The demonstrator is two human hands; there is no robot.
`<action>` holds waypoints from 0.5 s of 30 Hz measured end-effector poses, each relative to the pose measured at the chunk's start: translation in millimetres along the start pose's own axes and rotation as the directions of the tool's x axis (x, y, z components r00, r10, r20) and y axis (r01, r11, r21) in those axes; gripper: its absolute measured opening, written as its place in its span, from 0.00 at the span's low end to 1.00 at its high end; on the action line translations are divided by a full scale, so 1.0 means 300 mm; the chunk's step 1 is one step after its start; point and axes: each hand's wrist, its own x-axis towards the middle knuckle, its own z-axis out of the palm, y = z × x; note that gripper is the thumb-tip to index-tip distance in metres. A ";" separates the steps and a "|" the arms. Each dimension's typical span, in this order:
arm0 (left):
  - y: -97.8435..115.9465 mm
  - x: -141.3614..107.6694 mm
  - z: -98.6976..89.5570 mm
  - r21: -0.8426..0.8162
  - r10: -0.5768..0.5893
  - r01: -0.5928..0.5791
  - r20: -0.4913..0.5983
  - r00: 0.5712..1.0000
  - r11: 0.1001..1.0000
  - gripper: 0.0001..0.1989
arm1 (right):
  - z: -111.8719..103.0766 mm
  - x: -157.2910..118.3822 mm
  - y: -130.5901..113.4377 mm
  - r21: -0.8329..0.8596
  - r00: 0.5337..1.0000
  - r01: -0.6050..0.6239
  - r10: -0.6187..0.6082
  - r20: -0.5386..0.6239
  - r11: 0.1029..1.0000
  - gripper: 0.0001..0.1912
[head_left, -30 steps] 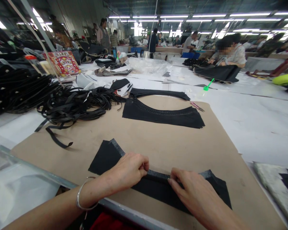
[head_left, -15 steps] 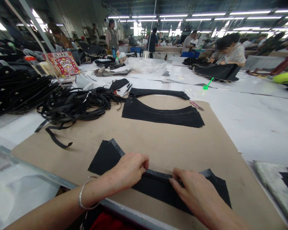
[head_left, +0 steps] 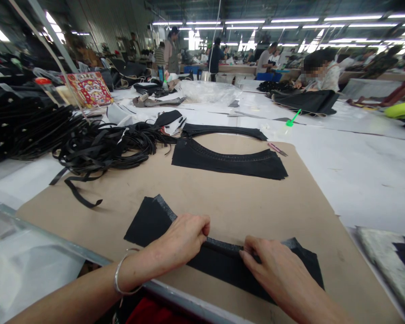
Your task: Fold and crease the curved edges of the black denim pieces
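Observation:
A black fabric piece [head_left: 222, 265] with a curved upper edge lies on the brown board [head_left: 202, 193] in front of me. A rough grey band runs along that curve. My left hand [head_left: 187, 236] pinches the edge near its middle, fingers curled down onto it. Further right, my right hand [head_left: 270, 258] grips the same edge between thumb and fingers. Between the hands the edge looks folded over. Beyond them lies a stack of black curved pieces [head_left: 229, 164], with a narrower black piece [head_left: 226, 130] behind it.
A heap of black straps [head_left: 104, 148] covers the board's left part. Small pink-handled snips [head_left: 277, 149] lie by the stack. A bottle with a green spout [head_left: 293, 119] stands on the white table [head_left: 357, 166]. A co-worker [head_left: 320, 72] bends over black material at the back right.
My hands hold nearly the same places on the black fabric piece, shifted very slightly right. In the background a standing person has moved to the right.

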 end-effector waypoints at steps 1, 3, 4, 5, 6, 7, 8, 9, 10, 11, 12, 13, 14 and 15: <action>0.001 -0.001 -0.003 0.001 -0.002 0.002 0.003 1.000 1.000 0.09 | -0.001 0.000 0.002 0.006 1.000 -0.001 0.001 0.000 1.000 0.13; 0.004 -0.002 -0.013 -0.003 -0.003 0.003 0.016 1.000 1.000 0.09 | -0.004 0.000 0.005 0.015 1.000 -0.004 0.004 0.001 1.000 0.13; 0.006 -0.003 -0.018 -0.006 -0.004 0.004 0.025 1.000 1.000 0.09 | -0.004 0.000 0.007 0.017 1.000 -0.004 0.005 -0.001 1.000 0.13; 0.009 -0.004 -0.024 -0.011 -0.006 0.006 0.034 0.999 1.000 0.09 | -0.005 -0.001 0.008 0.016 1.000 -0.004 0.004 -0.003 1.000 0.13; 0.011 -0.005 -0.030 -0.016 -0.008 0.009 0.041 0.999 1.000 0.10 | -0.005 -0.003 0.009 0.015 1.000 -0.004 0.004 -0.003 1.000 0.13; 0.014 -0.006 -0.034 -0.022 -0.009 0.010 0.046 0.999 1.000 0.10 | -0.005 -0.005 0.009 0.014 1.000 -0.002 0.002 -0.005 1.000 0.13; 0.016 -0.006 -0.038 -0.029 -0.010 0.011 0.048 0.999 1.000 0.10 | -0.006 -0.006 0.010 0.014 1.000 -0.001 0.001 -0.006 1.000 0.13; 0.018 -0.007 -0.042 -0.034 -0.009 0.011 0.047 0.999 0.999 0.10 | -0.006 -0.008 0.010 0.016 1.000 -0.002 0.002 -0.005 1.000 0.13; 0.019 -0.008 -0.045 -0.036 -0.008 0.009 0.044 0.999 0.999 0.11 | -0.007 -0.009 0.010 0.019 1.000 -0.003 0.003 -0.002 1.000 0.13; 0.020 -0.008 -0.047 -0.032 -0.005 0.006 0.041 0.999 0.999 0.11 | -0.009 -0.010 0.010 0.023 1.000 -0.003 0.003 0.002 1.000 0.13; 0.019 -0.009 -0.048 -0.024 -0.002 0.002 0.039 0.999 1.000 0.11 | -0.010 -0.011 0.011 0.028 1.000 -0.004 0.004 0.005 1.000 0.13; 0.018 -0.009 -0.050 -0.014 0.004 -0.004 0.038 0.999 1.000 0.11 | -0.013 -0.010 0.011 0.032 1.000 -0.004 0.003 0.007 0.999 0.13; 0.015 -0.010 -0.051 -0.005 0.011 -0.011 0.043 0.999 1.000 0.11 | -0.015 -0.010 0.012 0.035 1.000 -0.003 0.003 0.008 0.999 0.13; 0.013 -0.010 -0.051 0.002 0.019 -0.020 0.048 0.999 1.000 0.11 | -0.018 -0.009 0.012 0.035 1.000 -0.002 0.002 0.009 0.999 0.13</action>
